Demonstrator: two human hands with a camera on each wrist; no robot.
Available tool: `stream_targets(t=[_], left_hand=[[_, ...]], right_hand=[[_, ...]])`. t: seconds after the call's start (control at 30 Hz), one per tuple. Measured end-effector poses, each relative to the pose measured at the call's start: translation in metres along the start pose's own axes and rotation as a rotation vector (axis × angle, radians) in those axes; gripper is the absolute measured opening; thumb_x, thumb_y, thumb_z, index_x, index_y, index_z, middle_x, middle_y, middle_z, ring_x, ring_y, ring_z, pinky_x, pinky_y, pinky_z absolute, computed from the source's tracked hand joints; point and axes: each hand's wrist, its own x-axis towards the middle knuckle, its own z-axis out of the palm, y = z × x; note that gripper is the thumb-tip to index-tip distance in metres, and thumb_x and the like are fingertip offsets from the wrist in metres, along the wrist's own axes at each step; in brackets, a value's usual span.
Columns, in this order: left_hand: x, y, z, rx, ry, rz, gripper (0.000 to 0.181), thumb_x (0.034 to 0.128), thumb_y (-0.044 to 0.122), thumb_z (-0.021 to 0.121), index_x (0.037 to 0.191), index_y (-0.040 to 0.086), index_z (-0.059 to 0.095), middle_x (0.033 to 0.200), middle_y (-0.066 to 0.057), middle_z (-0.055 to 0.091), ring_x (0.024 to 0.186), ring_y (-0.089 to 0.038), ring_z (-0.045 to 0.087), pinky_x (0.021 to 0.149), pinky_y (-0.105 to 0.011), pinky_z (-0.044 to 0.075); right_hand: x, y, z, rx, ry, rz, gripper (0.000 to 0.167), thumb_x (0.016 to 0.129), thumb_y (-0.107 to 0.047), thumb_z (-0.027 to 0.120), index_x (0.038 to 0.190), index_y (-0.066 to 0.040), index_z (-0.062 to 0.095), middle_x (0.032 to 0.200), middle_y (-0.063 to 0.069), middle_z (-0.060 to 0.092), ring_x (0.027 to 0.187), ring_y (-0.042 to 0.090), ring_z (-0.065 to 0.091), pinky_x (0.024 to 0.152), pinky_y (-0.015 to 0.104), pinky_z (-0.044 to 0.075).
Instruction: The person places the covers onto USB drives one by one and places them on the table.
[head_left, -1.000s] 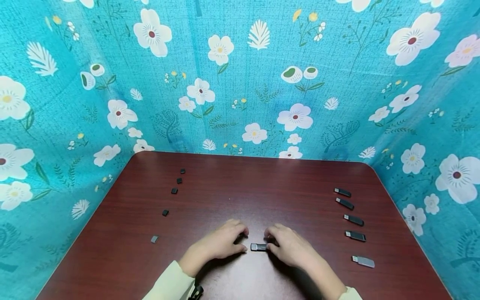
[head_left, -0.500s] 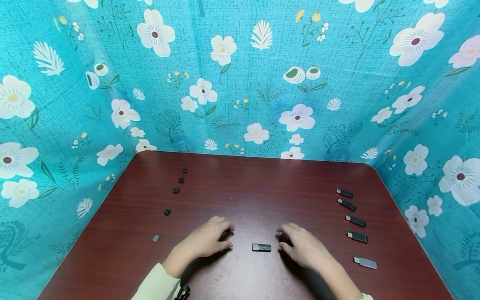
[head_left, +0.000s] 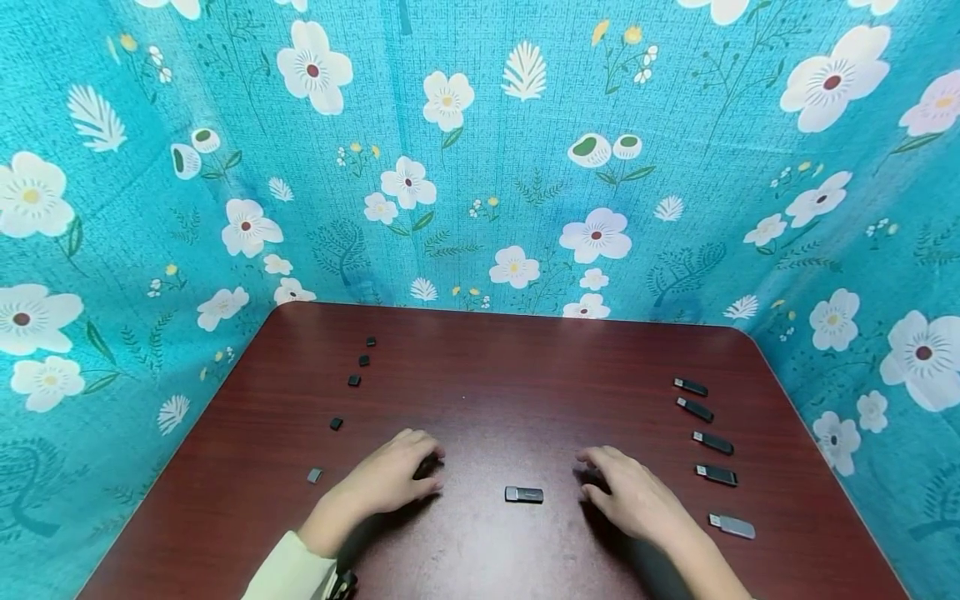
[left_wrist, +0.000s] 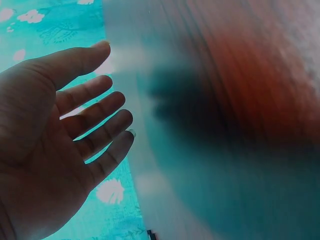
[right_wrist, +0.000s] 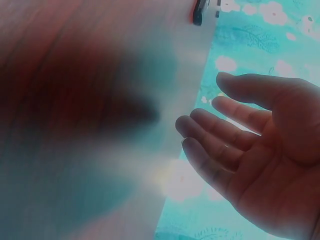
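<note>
A dark USB stick (head_left: 524, 495) with a lighter grey left end lies near the front middle of the table. To its left my left hand (head_left: 386, 477) is held over the tabletop, apart from the stick, its fingers loosely bent. On the other side my right hand (head_left: 632, 493) is likewise apart from it, fingers relaxed. The left wrist view shows the left palm (left_wrist: 55, 135) with nothing in it and its fingers spread. Nothing lies in the right palm (right_wrist: 270, 160) either, as the right wrist view shows.
On the right, several uncapped USB sticks (head_left: 716, 475) form a column, the nearest a grey stick (head_left: 732, 526). Several small black caps (head_left: 336, 423) and one grey cap (head_left: 314, 475) line the left side. A flowered blue cloth (head_left: 465, 167) hangs behind the dark red table (head_left: 480, 367).
Both hands have drawn apart, the left hand leftward and the right hand rightward. The right hand has come off the USB stick, which stays lying on the table.
</note>
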Motion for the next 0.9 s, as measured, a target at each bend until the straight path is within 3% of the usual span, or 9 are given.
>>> stream_targets(t=[0.33, 0.73, 0.9], left_hand=[[-0.009, -0.009, -0.004, 0.017, 0.021, -0.006, 0.033, 0.0888, 0.025, 0.079, 0.116, 0.011, 0.067, 0.116, -0.001, 0.064, 0.109, -0.019, 0.058, 0.095, -0.043, 0.05], [-0.023, -0.024, -0.005, 0.02, 0.058, -0.035, 0.031, 0.0873, 0.025, 0.08, 0.113, 0.012, 0.068, 0.115, 0.0, 0.065, 0.11, -0.02, 0.059, 0.096, -0.044, 0.05], [-0.031, -0.03, -0.008, 0.019, 0.071, -0.054, 0.032, 0.0878, 0.025, 0.08, 0.114, 0.012, 0.068, 0.116, -0.001, 0.066, 0.113, -0.022, 0.06, 0.097, -0.046, 0.049]], right_hand=[[-0.008, 0.012, -0.006, 0.011, -0.031, 0.04, 0.035, 0.088, -0.015, 0.078, 0.121, -0.012, 0.067, 0.115, 0.001, 0.067, 0.106, 0.022, 0.066, 0.087, 0.045, 0.053], [-0.02, 0.03, -0.015, 0.044, -0.077, 0.11, 0.04, 0.09, -0.014, 0.076, 0.127, -0.008, 0.063, 0.125, 0.009, 0.064, 0.115, 0.032, 0.063, 0.095, 0.047, 0.051], [-0.026, 0.038, -0.016, 0.025, -0.057, 0.115, 0.042, 0.089, -0.018, 0.078, 0.128, -0.008, 0.064, 0.124, 0.009, 0.065, 0.115, 0.032, 0.063, 0.092, 0.049, 0.052]])
